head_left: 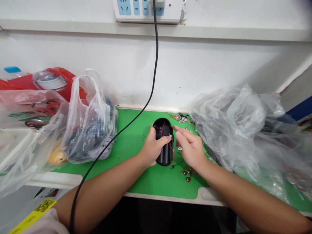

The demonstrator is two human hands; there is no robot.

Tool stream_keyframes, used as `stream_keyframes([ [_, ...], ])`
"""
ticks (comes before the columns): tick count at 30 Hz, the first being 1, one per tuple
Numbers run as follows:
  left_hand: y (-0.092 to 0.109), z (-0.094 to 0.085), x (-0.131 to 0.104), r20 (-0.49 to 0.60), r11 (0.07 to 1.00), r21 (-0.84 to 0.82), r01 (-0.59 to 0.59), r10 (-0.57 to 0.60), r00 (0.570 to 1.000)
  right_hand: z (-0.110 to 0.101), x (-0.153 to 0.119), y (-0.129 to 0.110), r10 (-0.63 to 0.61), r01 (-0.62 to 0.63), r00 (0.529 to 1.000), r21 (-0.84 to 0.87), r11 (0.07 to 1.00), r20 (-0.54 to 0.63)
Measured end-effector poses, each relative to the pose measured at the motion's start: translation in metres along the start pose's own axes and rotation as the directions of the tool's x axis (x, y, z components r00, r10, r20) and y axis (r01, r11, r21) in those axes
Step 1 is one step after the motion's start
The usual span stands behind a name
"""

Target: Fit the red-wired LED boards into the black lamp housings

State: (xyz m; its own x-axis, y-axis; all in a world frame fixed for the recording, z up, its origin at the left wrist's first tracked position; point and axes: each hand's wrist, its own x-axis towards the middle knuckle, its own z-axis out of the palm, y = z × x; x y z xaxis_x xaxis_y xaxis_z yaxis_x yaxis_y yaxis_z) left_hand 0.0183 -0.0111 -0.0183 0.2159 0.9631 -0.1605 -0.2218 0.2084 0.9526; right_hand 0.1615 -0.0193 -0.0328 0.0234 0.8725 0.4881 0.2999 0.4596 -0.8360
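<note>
1. Black cable (156, 58) is running nearest the head camera, dropping from the power strip (136, 19) on the wall and crossing in front of the left forearm (107, 185).
2. Left hand (153, 146) is grasping a black oblong casing (167, 157) from its left side – thumb lying across the casing, near a small white part (170, 136).
3. Casing is sitting mid-view above a green mat (138, 180), hollow side facing up; a red wire (162, 130) is curving across its upper end.
4. Right hand (191, 146) is hovering just beside the casing's right edge, fingers curled, forefinger pointing toward it – cannot tell whether it is pinching anything.
5. Small metal parts (187, 179) are lying on the mat below the right hand; more loose pieces (181, 118) are lying beyond it.
6. Clear plastic bags are flanking the work: a filled one (87, 130) at left, a crumpled heap (246, 113) at right.
</note>
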Motion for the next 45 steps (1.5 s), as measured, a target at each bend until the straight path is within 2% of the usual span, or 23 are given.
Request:
stream_keyframes([
  [2, 0.003, 0.001, -0.001, 0.119, 0.985, -0.039, 0.165, -0.160, 0.980, -0.005, 0.010, 0.010, 0.164, -0.154, 0.986, 0.191, 0.969, -0.036],
  [4, 0.005, 0.000, -0.002, 0.207, 0.967, -0.059, 0.249, -0.232, 0.951, -0.008, 0.017, 0.018, 0.223, -0.220, 0.974, 0.393, 0.893, 0.039],
  [6, 0.003, -0.003, 0.000, 0.296, 0.949, -0.062, 0.309, -0.278, 0.914, -0.008, 0.020, 0.022, 0.199, -0.270, 0.962, 0.514, 0.815, 0.189],
  [8, 0.000, -0.006, 0.001, 0.378, 0.936, -0.051, 0.349, -0.306, 0.874, -0.008, 0.018, 0.023, 0.157, -0.326, 0.931, 0.555, 0.766, 0.330],
  [10, -0.003, -0.008, 0.004, 0.421, 0.937, -0.023, 0.349, -0.307, 0.854, -0.007, 0.016, 0.023, 0.114, -0.342, 0.910, 0.567, 0.750, 0.398],
  [12, -0.004, -0.010, 0.006, 0.426, 0.961, 0.043, 0.274, -0.266, 0.865, -0.007, 0.014, 0.025, 0.086, -0.305, 0.921, 0.566, 0.766, 0.379],
  [15, -0.003, -0.013, 0.010, 0.415, 0.978, 0.207, -0.031, -0.060, 0.908, -0.008, 0.013, 0.026, 0.059, -0.217, 0.952, 0.526, 0.822, 0.300],
  [17, -0.001, -0.015, 0.013, 0.418, 0.909, 0.344, -0.235, 0.076, 0.905, -0.008, 0.013, 0.025, 0.041, -0.155, 0.970, 0.482, 0.862, 0.238],
  [20, -0.002, -0.017, 0.014, 0.444, 0.804, 0.468, -0.366, 0.144, 0.884, -0.007, 0.011, 0.021, 0.016, -0.088, 0.985, 0.413, 0.907, 0.174],
  [24, -0.005, -0.016, 0.010, 0.448, 0.759, 0.492, -0.427, 0.200, 0.871, -0.007, 0.010, 0.018, -0.011, -0.046, 0.988, 0.365, 0.930, 0.152],
  [29, -0.008, -0.013, 0.005, 0.408, 0.650, 0.580, -0.490, 0.289, 0.866, -0.010, 0.012, 0.014, -0.033, -0.038, 0.983, 0.370, 0.928, 0.181],
  [37, -0.008, -0.015, 0.002, 0.408, 0.553, 0.642, -0.531, 0.340, 0.847, -0.012, 0.011, 0.012, -0.116, 0.031, 0.972, 0.379, 0.925, 0.203],
  [41, -0.005, -0.016, 0.001, 0.395, 0.542, 0.653, -0.529, 0.352, 0.849, -0.012, 0.009, 0.013, -0.132, 0.043, 0.970, 0.387, 0.921, 0.205],
  [45, -0.003, -0.016, 0.003, 0.412, 0.578, 0.622, -0.528, 0.331, 0.849, -0.010, 0.007, 0.013, -0.128, 0.061, 0.977, 0.353, 0.934, 0.172],
])
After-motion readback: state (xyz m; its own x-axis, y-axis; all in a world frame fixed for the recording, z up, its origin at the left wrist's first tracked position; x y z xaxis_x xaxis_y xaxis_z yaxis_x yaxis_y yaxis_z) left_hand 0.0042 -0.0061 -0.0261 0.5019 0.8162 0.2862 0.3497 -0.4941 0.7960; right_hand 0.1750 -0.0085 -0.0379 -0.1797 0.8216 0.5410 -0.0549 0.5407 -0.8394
